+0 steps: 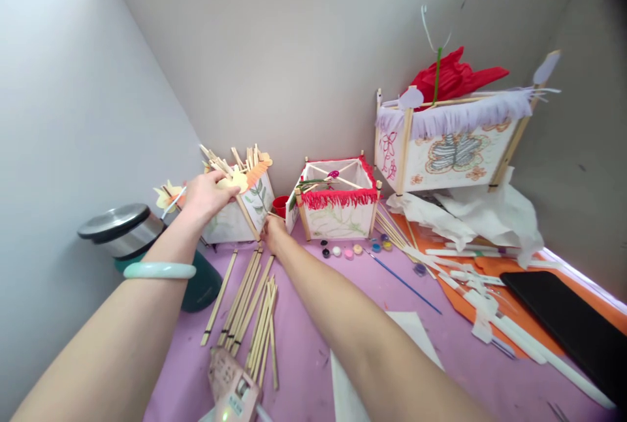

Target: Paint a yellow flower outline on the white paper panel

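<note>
A square paper lantern (259, 205) with a wooden-stick frame and painted green leaves stands at the back left, loose sticks poking out of its top. My left hand (208, 198), a pale bangle on its wrist, grips the lantern's near top corner beside a yellow paper flower (236, 180). Low at the same lantern's right side, my right hand (274, 231) is closed at the bottom of the corner post; its fingertips are partly hidden. Just right of it are a small red cup (280, 205) and a second lantern (337, 218) with red fringe.
Sticks with dark-marked ends (245, 298) and a pink glue gun (234, 383) lie in front. A green metal-lidded container (200, 281) stands left. Paint pots (349, 254), a blue brush (404, 283), a larger lantern (455, 154), paper scraps (494, 213) and a black phone-like slab (563, 324) occupy the right.
</note>
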